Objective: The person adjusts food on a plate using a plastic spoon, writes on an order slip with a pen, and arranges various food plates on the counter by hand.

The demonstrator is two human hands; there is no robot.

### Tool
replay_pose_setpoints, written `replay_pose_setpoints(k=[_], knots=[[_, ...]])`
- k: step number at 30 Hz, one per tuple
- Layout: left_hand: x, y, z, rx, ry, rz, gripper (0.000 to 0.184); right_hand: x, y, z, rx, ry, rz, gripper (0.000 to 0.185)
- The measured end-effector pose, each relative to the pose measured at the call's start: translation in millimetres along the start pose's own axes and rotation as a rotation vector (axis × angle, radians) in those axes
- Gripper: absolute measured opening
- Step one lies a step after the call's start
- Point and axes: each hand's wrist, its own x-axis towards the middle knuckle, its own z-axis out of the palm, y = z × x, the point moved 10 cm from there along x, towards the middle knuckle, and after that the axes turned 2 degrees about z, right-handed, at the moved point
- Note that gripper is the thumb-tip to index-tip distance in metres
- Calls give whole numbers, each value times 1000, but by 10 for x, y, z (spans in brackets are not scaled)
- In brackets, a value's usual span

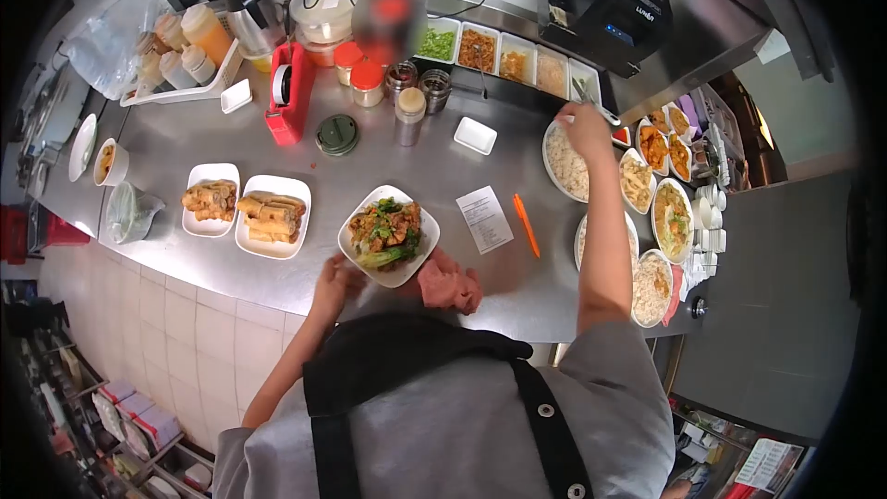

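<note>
My right hand (584, 129) reaches to the back right, its fingers closed at the handle of metal tongs (605, 112) over the last tray of the topping row. Beneath that forearm is a bowl of rice (565, 162). My left hand (338, 283) is at the counter's front edge, beside the lower left of a white square plate (348, 245) of greens and browned food; its fingers are blurred, and whether they touch the plate is unclear. A crumpled pink cloth (449, 285) lies at the plate's lower right. A printed receipt (484, 220) and an orange pen (526, 225) lie farther right.
Two plates of fried rolls (273, 216) sit left on the steel counter (416, 166). Behind stand a red tape dispenser (290, 97), jars (367, 83), a bottle basket (222, 83) and a steel jug (254, 9). Filled bowls (672, 218) crowd the right end. A small white dish (475, 136) sits mid-counter.
</note>
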Motion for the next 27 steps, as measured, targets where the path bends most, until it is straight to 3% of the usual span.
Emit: replay_pose_setpoints(k=[1,3,4,6,8,11,14,17,20,23,26,27], knots=[[-96,-37,168,10,-159,-93,49,-271,-69,303,135,-162,45,13],[-230,-2,439,-69,-280,-102,54,-1180,-632,789,422,-582,-145,11],[-279,6,589,-112,-340,-103,56,-1660,-816,1017,416,-748,-244,20],[-221,14,678,-148,-288,-167,60,-2370,-1102,1303,597,-957,-155,34],[-180,90,738,-182,-258,-153,61,-2570,-1318,1295,641,-577,-173,31],[-132,210,746,-188,-229,-41,56,-2778,-1451,1094,672,-369,-70,28],[-88,88,699,-174,-173,-113,55,-2825,-1534,933,832,-319,-102,25],[-30,89,626,-99,-118,-42,51,-2858,-1571,779,838,-367,-168,22],[74,121,401,207,-88,112,50,-2978,-1183,981,909,-415,102,19],[-101,371,168,541,-80,167,51,-3129,-889,1165,942,-411,225,14],[-181,400,-39,817,12,425,56,-3134,-681,1173,1252,-308,455,14],[-172,327,-100,863,-2,411,55,-3094,-658,1163,1294,-248,481,13]])
